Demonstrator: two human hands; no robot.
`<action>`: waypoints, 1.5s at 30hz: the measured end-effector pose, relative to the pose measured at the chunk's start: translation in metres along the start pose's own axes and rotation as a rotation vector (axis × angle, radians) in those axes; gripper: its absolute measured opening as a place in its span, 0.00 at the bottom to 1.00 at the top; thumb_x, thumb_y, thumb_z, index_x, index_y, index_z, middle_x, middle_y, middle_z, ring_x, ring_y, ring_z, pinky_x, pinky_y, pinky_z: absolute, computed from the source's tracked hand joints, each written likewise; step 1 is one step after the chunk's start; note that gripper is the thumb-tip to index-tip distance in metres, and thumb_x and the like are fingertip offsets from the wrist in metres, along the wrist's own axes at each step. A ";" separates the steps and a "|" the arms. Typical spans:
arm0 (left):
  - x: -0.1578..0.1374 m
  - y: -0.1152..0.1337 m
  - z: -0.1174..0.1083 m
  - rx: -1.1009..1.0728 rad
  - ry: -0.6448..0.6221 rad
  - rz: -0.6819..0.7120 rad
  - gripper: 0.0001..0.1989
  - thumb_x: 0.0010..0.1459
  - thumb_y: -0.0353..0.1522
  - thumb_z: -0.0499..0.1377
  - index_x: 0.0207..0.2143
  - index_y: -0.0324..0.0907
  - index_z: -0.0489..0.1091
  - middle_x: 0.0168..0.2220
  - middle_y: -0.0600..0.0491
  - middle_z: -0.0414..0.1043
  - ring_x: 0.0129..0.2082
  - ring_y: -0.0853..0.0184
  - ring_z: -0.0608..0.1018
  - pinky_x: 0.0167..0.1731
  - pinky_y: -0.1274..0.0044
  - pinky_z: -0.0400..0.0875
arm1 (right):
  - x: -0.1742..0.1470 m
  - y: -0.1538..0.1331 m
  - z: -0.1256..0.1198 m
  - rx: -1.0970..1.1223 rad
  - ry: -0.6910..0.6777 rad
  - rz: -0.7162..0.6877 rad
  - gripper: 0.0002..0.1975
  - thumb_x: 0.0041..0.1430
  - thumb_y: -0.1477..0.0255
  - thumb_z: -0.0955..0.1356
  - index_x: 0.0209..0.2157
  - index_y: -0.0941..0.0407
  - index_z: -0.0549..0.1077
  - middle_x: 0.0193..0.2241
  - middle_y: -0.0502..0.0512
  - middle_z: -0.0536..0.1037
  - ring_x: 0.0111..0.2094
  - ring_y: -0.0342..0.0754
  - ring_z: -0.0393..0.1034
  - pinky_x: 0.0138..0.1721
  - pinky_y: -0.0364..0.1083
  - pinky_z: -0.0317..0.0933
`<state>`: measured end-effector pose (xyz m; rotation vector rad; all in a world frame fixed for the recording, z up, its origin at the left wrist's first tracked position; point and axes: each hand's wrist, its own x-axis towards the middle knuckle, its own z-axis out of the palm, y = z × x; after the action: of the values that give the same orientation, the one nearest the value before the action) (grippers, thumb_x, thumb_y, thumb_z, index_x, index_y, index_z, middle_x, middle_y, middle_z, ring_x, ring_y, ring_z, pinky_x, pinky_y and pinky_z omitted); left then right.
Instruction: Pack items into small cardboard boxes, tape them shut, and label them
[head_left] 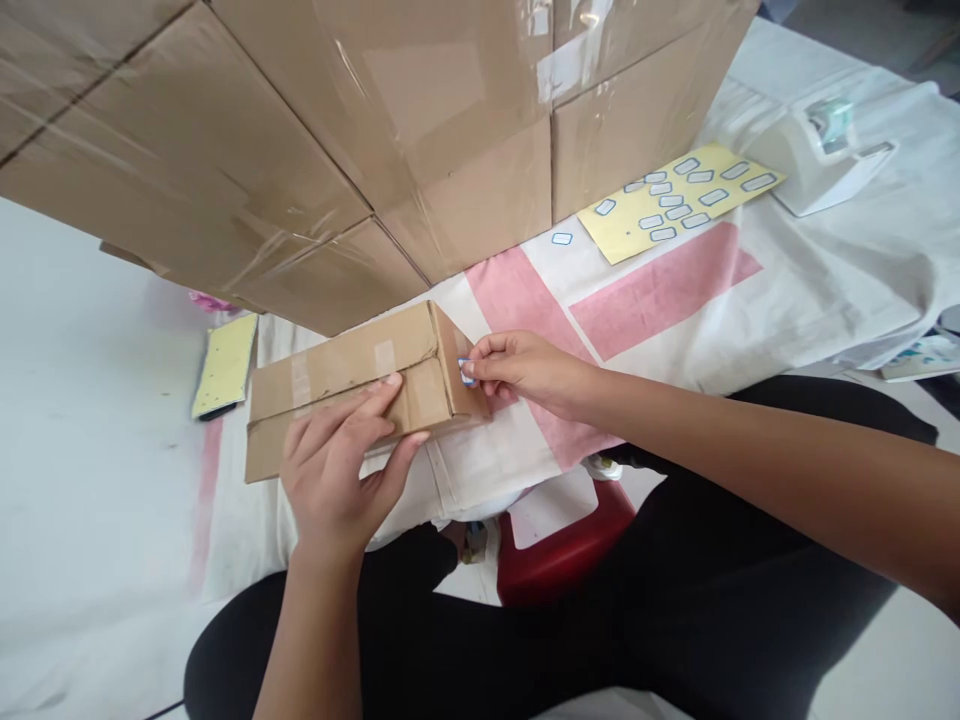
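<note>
A small cardboard box (352, 355) with tape over its top seam lies on the cloth-covered table. My left hand (341, 455) grips its near edge, fingers on the top flap and thumb against the near side. At the box's right end, my right hand (517, 370) pinches a small blue-edged sticker (466, 372) between thumb and fingertips. The sticker is against or very close to the end face; the fingers partly hide it. Further right lies a yellow sheet (613, 235) bearing several similar blue-edged stickers, and one loose sticker (562, 239) sits on the cloth beside it.
Large taped cardboard boxes (457, 130) are stacked behind the small box. A white tape dispenser (814, 165) stands at the right. Another yellow piece (225, 365) lies at the left by a white wall. Below the table's front edge is a red stool (566, 550).
</note>
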<state>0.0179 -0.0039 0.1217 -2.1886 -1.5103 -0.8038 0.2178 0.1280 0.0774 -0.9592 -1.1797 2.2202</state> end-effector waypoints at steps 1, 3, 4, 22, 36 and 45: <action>0.000 0.000 0.000 0.001 0.000 -0.001 0.17 0.50 0.27 0.73 0.36 0.44 0.67 0.49 0.44 0.82 0.45 0.55 0.83 0.42 0.66 0.71 | 0.000 0.000 0.000 0.002 -0.010 0.003 0.10 0.55 0.70 0.76 0.28 0.57 0.73 0.21 0.47 0.73 0.22 0.37 0.63 0.22 0.37 0.53; -0.001 0.000 0.001 -0.002 0.002 0.001 0.17 0.50 0.27 0.73 0.36 0.44 0.67 0.49 0.44 0.82 0.45 0.55 0.83 0.42 0.66 0.71 | 0.000 -0.002 0.000 0.003 -0.023 0.006 0.12 0.53 0.69 0.78 0.28 0.57 0.72 0.22 0.47 0.74 0.23 0.37 0.63 0.22 0.38 0.53; -0.001 0.000 0.001 -0.004 0.005 0.001 0.17 0.50 0.27 0.73 0.36 0.44 0.67 0.49 0.44 0.82 0.45 0.55 0.83 0.42 0.66 0.71 | 0.000 -0.002 0.000 0.001 -0.024 0.006 0.13 0.52 0.68 0.78 0.28 0.57 0.72 0.22 0.48 0.74 0.23 0.37 0.63 0.22 0.38 0.53; 0.003 0.004 -0.002 -0.007 -0.020 -0.022 0.17 0.50 0.27 0.72 0.36 0.46 0.68 0.49 0.47 0.82 0.44 0.56 0.83 0.42 0.66 0.73 | 0.002 0.005 -0.005 -0.098 -0.030 0.024 0.28 0.51 0.49 0.76 0.24 0.54 0.61 0.18 0.44 0.64 0.20 0.39 0.56 0.22 0.41 0.48; 0.003 -0.002 -0.002 -0.066 -0.003 -0.017 0.16 0.49 0.26 0.73 0.34 0.46 0.68 0.47 0.46 0.83 0.43 0.56 0.83 0.42 0.65 0.75 | -0.013 0.013 0.003 0.108 -0.128 0.217 0.25 0.53 0.52 0.76 0.26 0.54 0.62 0.20 0.42 0.60 0.19 0.37 0.49 0.21 0.42 0.39; 0.006 0.007 0.002 -0.061 0.006 -0.007 0.16 0.49 0.26 0.73 0.34 0.46 0.69 0.47 0.47 0.83 0.42 0.57 0.83 0.40 0.67 0.74 | 0.010 -0.007 0.002 0.054 0.440 -0.332 0.09 0.66 0.63 0.61 0.34 0.53 0.66 0.40 0.52 0.73 0.41 0.46 0.68 0.42 0.43 0.62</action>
<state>0.0266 -0.0008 0.1243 -2.2237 -1.5100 -0.8683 0.2106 0.1369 0.0800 -1.0712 -0.9847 1.6647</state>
